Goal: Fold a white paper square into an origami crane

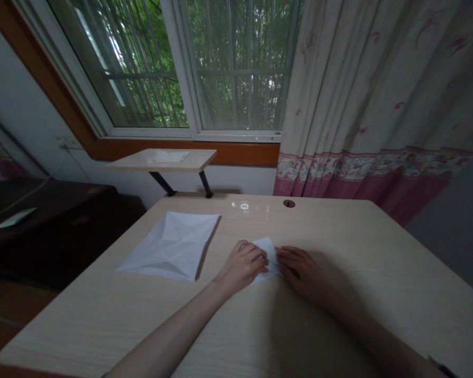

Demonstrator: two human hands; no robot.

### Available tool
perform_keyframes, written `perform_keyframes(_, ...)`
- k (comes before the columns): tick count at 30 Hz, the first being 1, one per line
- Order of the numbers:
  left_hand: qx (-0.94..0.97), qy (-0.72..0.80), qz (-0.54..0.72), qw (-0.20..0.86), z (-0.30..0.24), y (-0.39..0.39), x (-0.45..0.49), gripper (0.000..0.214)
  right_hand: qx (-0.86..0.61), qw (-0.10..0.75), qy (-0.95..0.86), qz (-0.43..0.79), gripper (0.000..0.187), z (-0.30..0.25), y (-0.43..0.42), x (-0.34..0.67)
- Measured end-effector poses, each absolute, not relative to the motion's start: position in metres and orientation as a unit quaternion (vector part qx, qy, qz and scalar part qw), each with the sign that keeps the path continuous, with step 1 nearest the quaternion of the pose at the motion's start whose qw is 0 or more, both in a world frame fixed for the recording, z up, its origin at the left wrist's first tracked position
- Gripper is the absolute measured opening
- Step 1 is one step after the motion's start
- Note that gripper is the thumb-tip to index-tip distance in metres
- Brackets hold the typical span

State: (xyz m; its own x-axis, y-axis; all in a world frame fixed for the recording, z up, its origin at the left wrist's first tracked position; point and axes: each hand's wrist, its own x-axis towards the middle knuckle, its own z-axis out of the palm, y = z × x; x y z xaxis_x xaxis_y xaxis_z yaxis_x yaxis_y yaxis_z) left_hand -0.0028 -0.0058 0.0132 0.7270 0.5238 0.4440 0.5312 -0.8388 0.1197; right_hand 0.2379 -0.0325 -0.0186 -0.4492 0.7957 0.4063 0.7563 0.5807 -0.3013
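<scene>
Under the window [236, 100], we've got a pale wooden table [378, 236] filling most of the view, probably set there for daylight. At 10 o'clock from the hands, a small raised shelf [130, 163] stands on black legs [162, 184]. Large creased sheet [177, 247] sits at 9 o'clock, apart from the left hand [243, 264], likely put there to free up working space; its 3 o'clock edge lifts a bit off the table. Left hand half-curled, fingers over the small white paper [267, 245], which lies mid-table, one corner toward 12. Right hand [299, 269] loosely bent, fingertips at the paper's 3 o'clock side. We read both as bracing it against sliding; can't tell if either pinches it. Table edges: nearest at 12, well off at 3. Most room at 2 to 4 o'clock, tighter at 9, before the sheet. Cable hole [289, 203] at 1, just inside the far edge.
</scene>
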Motion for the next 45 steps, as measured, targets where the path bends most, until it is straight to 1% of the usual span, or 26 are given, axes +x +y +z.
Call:
perform_keyframes(3, -0.931, -0.283, -0.231, 0.007, 0.013, -0.007, -0.001, 0.018, -0.453, 0.270, -0.849, 0.041, 0.034, -0.019, -0.032, 0.238)
perform_keyframes(8, -0.929, -0.300, -0.219, 0.011, 0.012, -0.009, 0.000, 0.024, -0.448, 0.272, -0.848, 0.079, 0.032, -0.016, -0.033, 0.239)
perform_keyframes(12, -0.927, -0.303, -0.219, 0.028, 0.012, -0.009, 0.000, 0.025, -0.447, 0.283, -0.842, 0.103, 0.029, -0.011, -0.034, 0.239)
perform_keyframes(19, -0.926, -0.297, -0.226, 0.059, 0.011, -0.007, 0.000, 0.024, -0.451, 0.311, -0.831, 0.093, 0.028, -0.013, -0.032, 0.239)
perform_keyframes(24, -0.931, -0.279, -0.231, 0.042, 0.010, -0.006, -0.001, 0.013, -0.433, 0.312, -0.843, 0.062, 0.041, -0.024, -0.028, 0.242)
perform_keyframes(29, -0.935, -0.278, -0.219, 0.027, 0.007, -0.005, -0.003, 0.017, -0.414, 0.275, -0.867, 0.042, 0.049, -0.031, -0.025, 0.246)
perform_keyframes(31, -0.933, -0.283, -0.222, 0.012, 0.005, -0.005, -0.003, 0.019, -0.415, 0.265, -0.869, 0.040, 0.049, -0.032, -0.026, 0.246)
perform_keyframes(34, -0.931, -0.286, -0.226, -0.008, 0.002, -0.004, -0.002, 0.022, -0.425, 0.273, -0.862, 0.048, 0.044, -0.030, -0.028, 0.243)
perform_keyframes(38, -0.923, -0.301, -0.235, -0.046, 0.003, -0.006, 0.000, 0.018, -0.432, 0.292, -0.851, 0.052, 0.039, -0.025, -0.032, 0.240)
perform_keyframes(42, -0.916, -0.324, -0.227, -0.071, 0.008, -0.010, 0.002, 0.029, -0.431, 0.295, -0.850, 0.063, 0.038, -0.025, -0.032, 0.242)
perform_keyframes(45, -0.911, -0.343, -0.212, -0.081, 0.009, -0.012, 0.003, 0.034, -0.421, 0.315, -0.848, 0.067, 0.039, -0.026, -0.030, 0.243)
